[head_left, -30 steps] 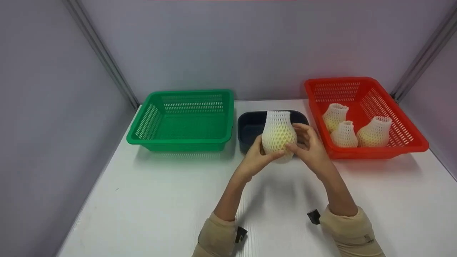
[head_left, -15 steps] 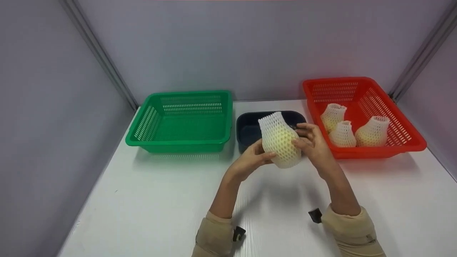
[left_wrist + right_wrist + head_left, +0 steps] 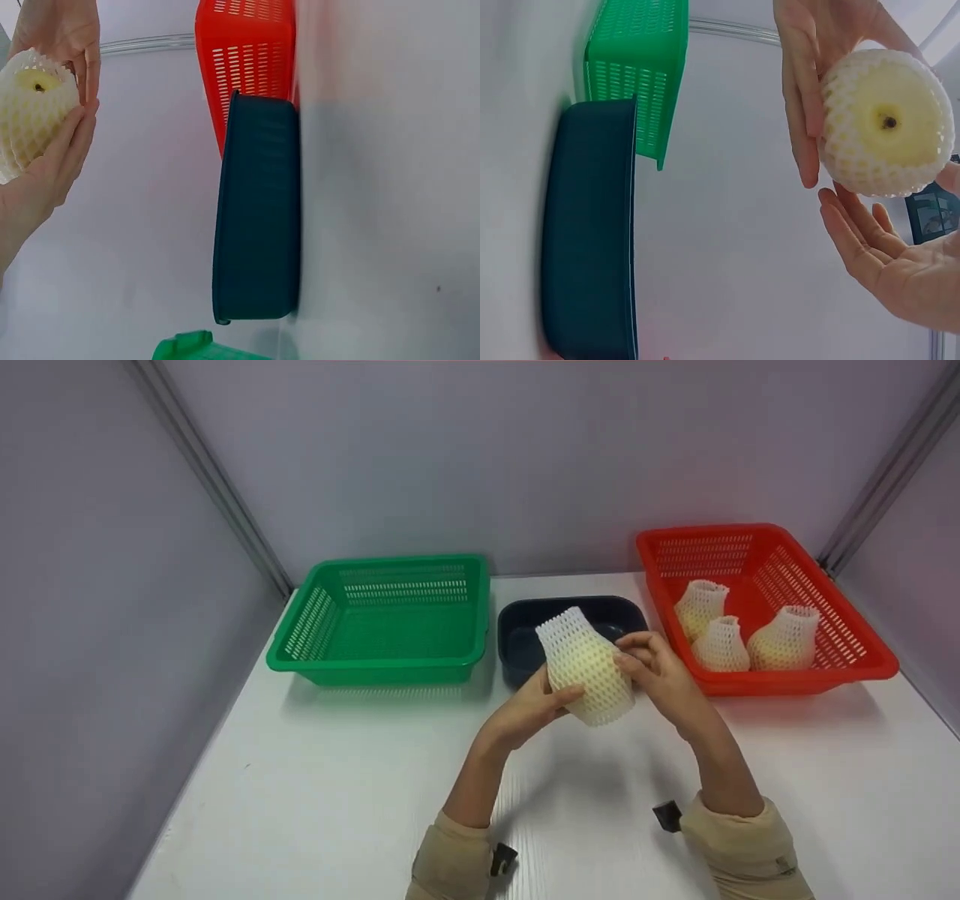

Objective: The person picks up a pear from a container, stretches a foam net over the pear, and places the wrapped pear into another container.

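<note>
A round pale yellow fruit (image 3: 592, 675) in a white foam net sleeve is held up over the table in the head view, its net's open neck tilted up and left. My left hand (image 3: 525, 709) grips it from the left and below, thumb across the front. On its right side my right hand (image 3: 669, 682) pinches the net with thumb and fingertips. From below, the right wrist view shows the fruit's bare end (image 3: 900, 120) with a dark spot, framed by the net's lower opening. Under and behind the fruit is a dark blue basin (image 3: 517, 641).
A green basket (image 3: 379, 666) stands to the left of the basin. To the right, a red basket (image 3: 780, 684) holds several fruits in foam nets, one of them a netted fruit (image 3: 785, 639). Grey walls (image 3: 480, 457) close off the back and sides of the white table (image 3: 337, 795).
The fruit has tilted, its neck swinging from upright to the left, and it sits slightly lower. More of the net now extends past its lower end. Both hands have stayed on it.
</note>
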Demonstrator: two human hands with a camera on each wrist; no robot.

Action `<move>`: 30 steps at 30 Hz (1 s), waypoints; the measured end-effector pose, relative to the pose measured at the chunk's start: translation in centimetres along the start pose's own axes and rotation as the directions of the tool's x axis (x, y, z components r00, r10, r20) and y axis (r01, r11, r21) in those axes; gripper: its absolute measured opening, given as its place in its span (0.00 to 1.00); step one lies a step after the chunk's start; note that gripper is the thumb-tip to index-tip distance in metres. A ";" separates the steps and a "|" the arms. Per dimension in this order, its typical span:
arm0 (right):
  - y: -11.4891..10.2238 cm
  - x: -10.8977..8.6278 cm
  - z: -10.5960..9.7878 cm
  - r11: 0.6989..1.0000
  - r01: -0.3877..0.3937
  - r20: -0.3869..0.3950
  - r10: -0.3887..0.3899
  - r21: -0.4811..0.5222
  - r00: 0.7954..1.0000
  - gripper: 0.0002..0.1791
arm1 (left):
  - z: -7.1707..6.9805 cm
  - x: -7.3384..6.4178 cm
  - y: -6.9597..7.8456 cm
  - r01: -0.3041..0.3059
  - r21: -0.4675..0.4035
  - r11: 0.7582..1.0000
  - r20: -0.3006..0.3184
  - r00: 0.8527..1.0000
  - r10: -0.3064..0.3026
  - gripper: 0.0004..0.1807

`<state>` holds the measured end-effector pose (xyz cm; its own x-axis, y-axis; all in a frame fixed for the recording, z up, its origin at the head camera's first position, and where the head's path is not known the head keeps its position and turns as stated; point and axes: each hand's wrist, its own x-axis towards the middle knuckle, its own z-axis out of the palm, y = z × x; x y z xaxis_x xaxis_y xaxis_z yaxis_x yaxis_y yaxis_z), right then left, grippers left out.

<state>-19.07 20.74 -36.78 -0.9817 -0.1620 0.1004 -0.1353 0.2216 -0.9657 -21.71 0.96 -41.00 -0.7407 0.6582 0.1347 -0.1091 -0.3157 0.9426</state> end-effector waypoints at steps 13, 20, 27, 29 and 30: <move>0.3 0.2 -0.1 0.999 0.005 -0.089 -0.009 -0.038 0.996 0.24 | -0.7 -0.3 0.4 -0.003 -0.102 0.995 -0.014 1.000 0.001 0.36; -0.1 0.0 0.2 0.996 0.019 -0.124 -0.031 -0.090 0.992 0.24 | -0.8 -0.2 0.2 -0.015 0.007 1.000 -0.075 0.997 0.016 0.31; -0.5 -0.5 0.3 0.985 0.023 0.023 -0.019 -0.171 1.000 0.34 | 0.1 -0.3 0.4 0.050 0.195 0.980 -0.285 0.958 0.008 0.35; -0.5 -0.7 0.3 0.983 0.039 0.063 -0.028 -0.177 0.998 0.38 | 0.5 -0.2 0.5 0.057 0.231 0.971 -0.319 0.948 0.020 0.36; -0.5 -0.7 0.3 0.982 0.050 0.079 -0.036 -0.180 0.996 0.39 | 0.7 -0.1 0.5 0.053 0.246 0.968 -0.328 0.944 0.032 0.36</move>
<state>-18.30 20.43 -36.46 -0.9624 -0.2456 0.1157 -0.2060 0.3830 -0.9005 -21.22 1.24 -40.32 -0.9203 0.3870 0.0570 0.0186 -0.1022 0.9946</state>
